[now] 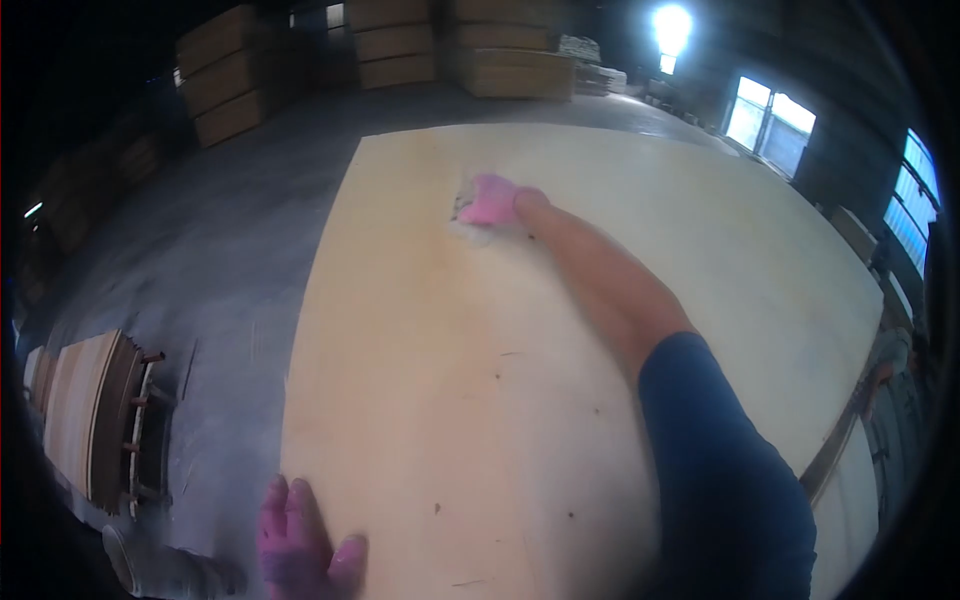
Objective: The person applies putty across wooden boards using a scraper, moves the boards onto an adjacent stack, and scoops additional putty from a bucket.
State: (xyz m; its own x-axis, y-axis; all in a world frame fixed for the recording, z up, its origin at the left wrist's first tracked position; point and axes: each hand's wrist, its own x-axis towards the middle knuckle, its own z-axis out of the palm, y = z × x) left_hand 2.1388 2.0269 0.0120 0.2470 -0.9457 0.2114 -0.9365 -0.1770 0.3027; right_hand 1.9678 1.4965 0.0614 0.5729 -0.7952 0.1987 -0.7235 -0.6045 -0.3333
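A large pale wooden sheet (400, 330) with small dark knots and marks fills the middle of the view. My right hand (490, 201), in a pink glove, is at the far part of the sheet, its fingers closed; a small greyish patch shows beside them, and what they hold is too small to make out. My left hand (305, 545), also gloved in pink, rests at the sheet's near left edge with fingers apart and nothing in it.
Stacked boards (85, 415) stand on a rack at the left, above the grey floor (190, 270). Tall wood stacks (520, 72) line the back. Part of another person (890, 360) shows at the right edge, beside the sheet. Windows are at the upper right.
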